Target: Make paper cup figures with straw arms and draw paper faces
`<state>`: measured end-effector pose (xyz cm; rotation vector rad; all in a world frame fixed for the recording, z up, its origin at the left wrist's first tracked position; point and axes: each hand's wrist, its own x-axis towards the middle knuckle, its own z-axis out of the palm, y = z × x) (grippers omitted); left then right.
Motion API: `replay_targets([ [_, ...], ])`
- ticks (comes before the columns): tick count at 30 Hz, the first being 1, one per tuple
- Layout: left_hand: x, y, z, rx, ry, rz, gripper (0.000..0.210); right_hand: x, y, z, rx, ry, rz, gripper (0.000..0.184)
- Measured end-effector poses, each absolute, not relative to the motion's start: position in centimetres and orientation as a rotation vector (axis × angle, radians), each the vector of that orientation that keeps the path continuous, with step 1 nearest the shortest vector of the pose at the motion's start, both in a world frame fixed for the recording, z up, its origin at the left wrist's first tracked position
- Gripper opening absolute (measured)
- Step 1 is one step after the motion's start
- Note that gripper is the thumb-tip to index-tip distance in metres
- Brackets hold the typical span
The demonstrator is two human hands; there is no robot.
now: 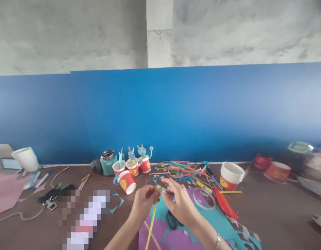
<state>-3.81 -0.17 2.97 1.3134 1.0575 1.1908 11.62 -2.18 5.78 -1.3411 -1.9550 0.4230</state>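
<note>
My left hand (144,200) pinches a thin yellow strip (152,225) near its top end; the strip slants down toward me. Close beside it, my right hand (179,198) has thumb and fingers around a small whitish piece (163,190) at the strip's top, too blurred to name. Below the hands lie teal paper (202,222) and purple paper (144,239). Black scissor handles (171,220) show partly under my right hand. A roll of clear tape (213,205) lies to the right of that hand.
Red-and-white paper cups (127,182) stand or lean at the back, some holding teal paper figures (142,150). Behind my hands is a pile of coloured strips (181,170). A teal flask (108,163), a larger paper cup (231,176) and a red tool (225,203) are nearby.
</note>
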Motion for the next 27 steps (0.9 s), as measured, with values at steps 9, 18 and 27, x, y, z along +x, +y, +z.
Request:
replay_targets([
  [9, -4.2, -0.3, 3.1, 1.036, 0.820, 1.023, 0.039, 12.1, -1.6, 5.5, -1.338, -1.993, 0.296, 0.034],
  [18, -4.1, -0.6, 3.6, 0.934, 0.672, 0.994, 0.036, 11.8, -1.6, 5.5, -1.368, -1.936, 0.469, 0.024],
  [27, -3.7, 0.3, 1.7, 1.118, 0.783, 1.002, 0.035, 11.7, -2.0, 5.8, -1.358, -1.990, 0.366, 0.027],
])
